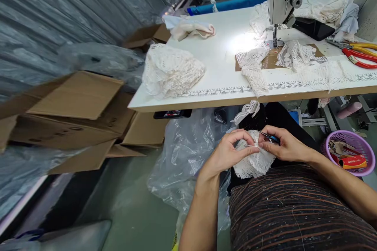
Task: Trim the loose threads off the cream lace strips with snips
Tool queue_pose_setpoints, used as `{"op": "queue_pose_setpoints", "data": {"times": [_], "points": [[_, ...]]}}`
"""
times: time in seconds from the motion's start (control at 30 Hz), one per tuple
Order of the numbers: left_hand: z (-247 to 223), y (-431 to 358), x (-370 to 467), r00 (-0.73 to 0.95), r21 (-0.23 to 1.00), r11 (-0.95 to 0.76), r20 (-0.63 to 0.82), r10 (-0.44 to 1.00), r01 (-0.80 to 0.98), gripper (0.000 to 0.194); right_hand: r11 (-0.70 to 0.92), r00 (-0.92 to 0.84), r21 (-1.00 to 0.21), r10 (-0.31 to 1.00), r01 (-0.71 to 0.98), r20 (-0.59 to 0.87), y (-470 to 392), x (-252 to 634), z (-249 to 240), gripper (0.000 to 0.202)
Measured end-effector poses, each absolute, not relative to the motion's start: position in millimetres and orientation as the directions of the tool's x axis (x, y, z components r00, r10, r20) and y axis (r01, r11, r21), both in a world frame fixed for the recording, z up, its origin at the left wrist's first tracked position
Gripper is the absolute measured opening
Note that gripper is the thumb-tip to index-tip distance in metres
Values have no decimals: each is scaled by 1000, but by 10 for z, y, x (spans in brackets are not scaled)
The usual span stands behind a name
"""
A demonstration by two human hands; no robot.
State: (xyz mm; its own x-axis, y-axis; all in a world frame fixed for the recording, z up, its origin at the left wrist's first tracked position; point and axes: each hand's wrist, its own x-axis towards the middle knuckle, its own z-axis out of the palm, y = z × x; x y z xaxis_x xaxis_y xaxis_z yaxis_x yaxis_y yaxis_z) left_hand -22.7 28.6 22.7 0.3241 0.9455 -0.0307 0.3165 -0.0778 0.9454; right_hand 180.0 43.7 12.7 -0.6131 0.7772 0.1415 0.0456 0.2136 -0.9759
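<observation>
A piece of white lace fabric (255, 164) lies over the lap below the table edge. My left hand (232, 149) is closed on it, thumb and forefinger pinching its upper part. Close beside it, my right hand (279, 144) is closed round a small, dark, pointed tool (270, 137) with a bit of blue on it. The tool's tip points left at the lace, where the right fingertips also touch. Its exact kind is partly hidden by the fingers. A scalloped lace strip (247, 110) hangs just above the hands.
A sewing machine (277, 4) stands on the white table (218, 74), with lace pieces (255, 62) near its needle. A lace heap (172, 70) sits left; pliers (357, 55) and a black phone-like object (313, 27) right. Cardboard boxes (76, 98), plastic sheeting (188, 157) and a purple basket (347, 135) stand around.
</observation>
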Motion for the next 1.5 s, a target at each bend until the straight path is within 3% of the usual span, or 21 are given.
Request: {"op": "queue_pose_setpoints", "data": {"times": [0.23,0.43,0.77,1.13,1.5], "points": [[135,306,-262,209,989,80,-105,972,123,24,160,-606,-983,792,88,75,436,1777,28,16],[98,331,-308,215,986,166,-164,963,13,29,86,-513,-996,856,31,58,474,1735,-48,23],[87,333,-283,211,979,203,-197,958,-8,32,47,-474,-998,880,44,21,489,1753,-88,24],[125,290,-246,162,992,86,-100,982,93,22,83,-458,-993,888,84,36,466,1785,-7,22],[138,255,-154,24,998,-38,37,999,55,30,115,-416,-988,907,98,65,385,1756,83,28]]}}
